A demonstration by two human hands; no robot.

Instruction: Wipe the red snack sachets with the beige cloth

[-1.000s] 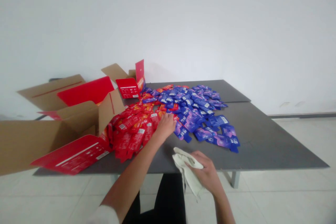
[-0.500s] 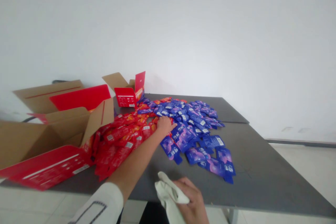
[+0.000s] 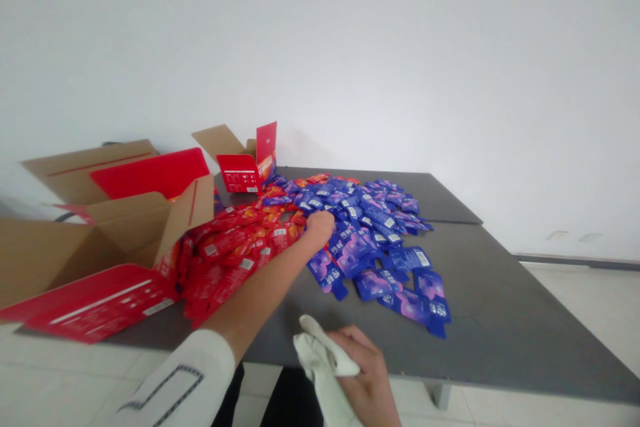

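Observation:
My left hand (image 3: pixel 320 227) rests at the border between a heap of red sachets (image 3: pixel 230 253) and a heap of blue-purple sachets (image 3: pixel 370 247). Its fingers are curled out of sight, so I cannot tell whether it holds a sachet. My right hand (image 3: pixel 363 373) is at the near table edge, gripping a crumpled off-white cloth (image 3: pixel 320 360). The sachets lie loose and overlapping, with the red ones spreading toward the cartons on the left.
A large open cardboard carton (image 3: pixel 60 253) with red flaps (image 3: pixel 100 303) overhangs the table's left side. A smaller open red-and-brown carton (image 3: pixel 239 170) stands at the back. The grey table (image 3: pixel 480 320) extends right of the sachets, with a white wall behind.
My left hand's fingers have gone from spread to curled over the sachets. My right hand and the cloth have drawn back toward the near table edge, and the view has shifted slightly.

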